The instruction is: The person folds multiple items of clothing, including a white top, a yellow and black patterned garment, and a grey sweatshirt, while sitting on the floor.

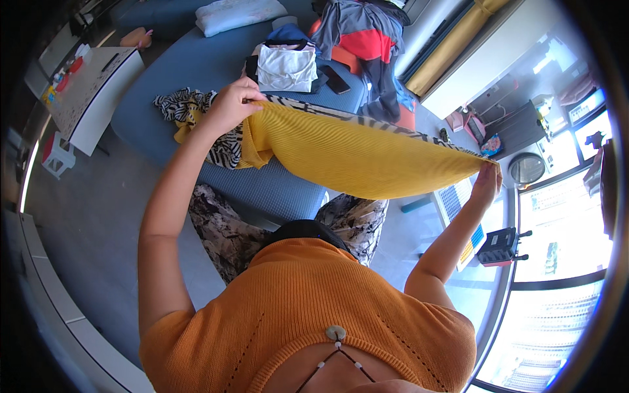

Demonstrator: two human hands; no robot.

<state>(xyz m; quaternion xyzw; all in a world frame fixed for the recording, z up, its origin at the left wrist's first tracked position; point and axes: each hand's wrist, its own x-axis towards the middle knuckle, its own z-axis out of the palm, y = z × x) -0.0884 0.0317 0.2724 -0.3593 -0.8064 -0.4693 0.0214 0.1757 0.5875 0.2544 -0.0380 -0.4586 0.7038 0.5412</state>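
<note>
A yellow ribbed cloth with a black-and-white striped side (358,152) stretches between my two hands. My left hand (238,103) pinches its upper edge above the blue padded couch (255,191). Out to the right, my right hand (486,184) grips the far corner, raised and beyond the couch's edge. The middle of the cloth sags between them, and striped material shows along its top edge. Left of and below my left hand, a bunched part of striped and yellow fabric (189,105) lies on the couch.
A folded white garment (287,68) tops a stack on the couch, with a dark phone (335,80) beside it. Grey-and-red clothing (366,37) is heaped behind. A pillow (241,14) lies at the back. A white table (93,93) and a stool (58,154) stand at left.
</note>
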